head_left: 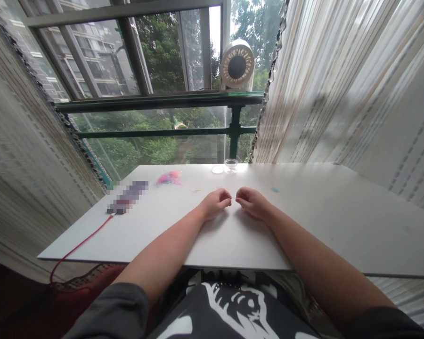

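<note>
My left hand (216,203) and my right hand (251,202) rest on a white table (339,221), close together near its middle. Both have their fingers curled in, fingertips pinched and almost meeting. Whatever sits between the fingertips is too small to make out. Beyond the hands stands a small clear cup (231,165) with a clear lid (217,169) beside it. A pink and blue heap of small items (169,178) lies at the far left. Tiny coloured bits (274,190) lie scattered near the hands.
A blurred dark device (127,197) lies at the table's left, with a red cable (81,242) running off the front edge. A white fan (237,66) sits on the green window rail. Curtains hang on both sides.
</note>
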`<action>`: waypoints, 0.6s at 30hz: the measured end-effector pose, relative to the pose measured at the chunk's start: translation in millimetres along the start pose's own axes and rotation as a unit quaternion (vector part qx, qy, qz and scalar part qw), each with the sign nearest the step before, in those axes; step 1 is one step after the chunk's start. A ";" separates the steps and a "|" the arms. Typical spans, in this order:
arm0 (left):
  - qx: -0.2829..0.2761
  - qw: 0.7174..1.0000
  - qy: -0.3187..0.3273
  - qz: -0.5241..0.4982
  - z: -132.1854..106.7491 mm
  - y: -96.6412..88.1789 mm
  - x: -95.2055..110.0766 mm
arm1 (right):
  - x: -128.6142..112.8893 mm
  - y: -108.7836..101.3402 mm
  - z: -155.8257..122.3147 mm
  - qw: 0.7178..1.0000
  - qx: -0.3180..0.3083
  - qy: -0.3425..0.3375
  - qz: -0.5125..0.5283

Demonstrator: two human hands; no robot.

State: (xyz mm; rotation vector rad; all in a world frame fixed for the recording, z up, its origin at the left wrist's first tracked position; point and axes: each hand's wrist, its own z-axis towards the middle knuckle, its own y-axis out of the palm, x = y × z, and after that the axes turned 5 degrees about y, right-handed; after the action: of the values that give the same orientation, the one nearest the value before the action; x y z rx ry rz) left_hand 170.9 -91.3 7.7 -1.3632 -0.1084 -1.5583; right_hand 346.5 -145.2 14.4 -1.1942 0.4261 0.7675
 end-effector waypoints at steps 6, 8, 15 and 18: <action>0.036 0.999 -0.024 -0.024 0.4 -1.0 -3.8 | 5.7 -1.8 1.6 0.999 0.021 0.037 -0.016; 0.054 0.998 -0.032 -0.023 1.0 -3.5 -4.9 | 10.7 -3.3 2.9 0.997 0.033 0.057 -0.031; 0.108 0.993 -0.036 -0.033 3.7 -11.3 -8.0 | 28.3 -10.5 6.7 0.985 0.086 0.111 -0.101; 0.114 0.992 -0.039 -0.039 4.1 -11.2 -8.0 | 31.5 -13.5 7.1 0.975 0.106 0.137 -0.137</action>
State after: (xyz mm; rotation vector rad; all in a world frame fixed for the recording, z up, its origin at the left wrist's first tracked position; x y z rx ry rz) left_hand 164.4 -78.5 8.7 -1.2517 -0.3804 -1.5064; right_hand 377.0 -131.1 4.8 -1.1307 0.5437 0.3109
